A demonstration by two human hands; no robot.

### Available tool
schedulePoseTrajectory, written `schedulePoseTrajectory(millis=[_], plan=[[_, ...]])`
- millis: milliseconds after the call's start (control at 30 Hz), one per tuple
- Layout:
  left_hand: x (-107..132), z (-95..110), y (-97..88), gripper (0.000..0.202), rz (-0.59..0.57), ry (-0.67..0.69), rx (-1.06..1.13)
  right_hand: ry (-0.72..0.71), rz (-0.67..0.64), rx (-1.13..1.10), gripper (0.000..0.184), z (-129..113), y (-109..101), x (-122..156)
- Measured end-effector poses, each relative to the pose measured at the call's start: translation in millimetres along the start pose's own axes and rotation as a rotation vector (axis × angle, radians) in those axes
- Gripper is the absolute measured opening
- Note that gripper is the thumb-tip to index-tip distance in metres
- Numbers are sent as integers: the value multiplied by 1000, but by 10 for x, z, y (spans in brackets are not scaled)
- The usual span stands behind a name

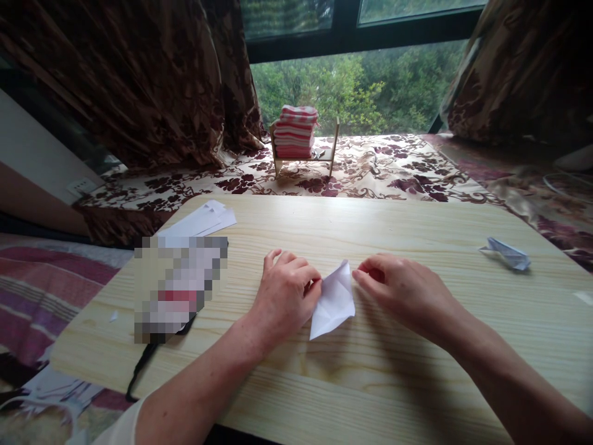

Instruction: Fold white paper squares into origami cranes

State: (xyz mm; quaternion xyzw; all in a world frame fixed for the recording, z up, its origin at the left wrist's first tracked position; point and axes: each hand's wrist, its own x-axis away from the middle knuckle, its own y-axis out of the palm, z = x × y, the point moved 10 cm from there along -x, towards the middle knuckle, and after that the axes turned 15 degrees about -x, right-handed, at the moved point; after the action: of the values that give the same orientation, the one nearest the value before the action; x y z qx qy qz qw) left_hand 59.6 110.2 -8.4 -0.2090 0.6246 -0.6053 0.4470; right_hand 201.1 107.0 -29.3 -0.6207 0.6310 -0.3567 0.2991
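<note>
Holds 1 creased white paper (334, 306) near the middle of the pale wood-grain counter (417, 228); grips its left edge in the left hand (286, 300), with thumb drawn in against a bent forefinger and the other fingers loosely curled above the counter; sees the paper slightly bent, with 1 pointed corner toward the near side and another up and away.

Rests the right hand (398, 281) just beside the paper's right edge, with thumb near curled fingers and nothing visible in the grasp; cannot tell light contact from a narrow gap, nor how far apart the hidden fingers are.

Notes 1 small folded paper piece (508, 253) on the counter, well to the right of the right hand; sees a white scrap (584, 298) nearer, at the right edge.

Finds white paper strips (199, 221) overlapping at the far left of the counter; just in front, sees a pixelated object (180, 290), too masked to name, with a black cord (141, 368) leading from its near end toward the counter's edge.

Looking beyond, sees a floral cloth (393, 161); on it, sees a small wooden rack (334, 148) bearing folded red-and-white cloths (296, 133); sees 2 dark patterned curtains (162, 74) flanking a window with green foliage (324, 86) outside.
</note>
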Motion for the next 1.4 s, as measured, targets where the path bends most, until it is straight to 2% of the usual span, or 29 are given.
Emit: schedulePoseTrajectory(millis=[67, 200, 267, 367, 467, 633, 733, 1067, 1400], plan=[[1, 5, -4, 14, 1, 3, 1, 12, 29, 48, 28, -4, -16, -2], [6, 2, -11, 14, 4, 0, -1, 4, -44, -78, 34, -60, 82, 9], [5, 0, -14, 14, 7, -4, 2, -17, -62, -171, 30, -90, 119, 16], [2, 0, -14, 13, 9, -9, 8, -52, -10, -235, 19, -101, 115, 20], [1, -3, -7, 13, 7, -12, 9, -142, 48, -185, 15, -166, 110, 33], [1, -19, 4, 10, 9, -7, 5, -267, 74, -139, 12, -289, 127, 76], [2, -14, 14, 11, 5, 8, -16, -299, 82, -155, 4, -314, 124, 95], [9, 20, 19, 13, 1, 46, -51, -331, 13, -94, 14, -339, 181, 110], [24, 61, 6, 16, -1, 110, -85, -418, 23, -53, 17, -429, 151, 148]])
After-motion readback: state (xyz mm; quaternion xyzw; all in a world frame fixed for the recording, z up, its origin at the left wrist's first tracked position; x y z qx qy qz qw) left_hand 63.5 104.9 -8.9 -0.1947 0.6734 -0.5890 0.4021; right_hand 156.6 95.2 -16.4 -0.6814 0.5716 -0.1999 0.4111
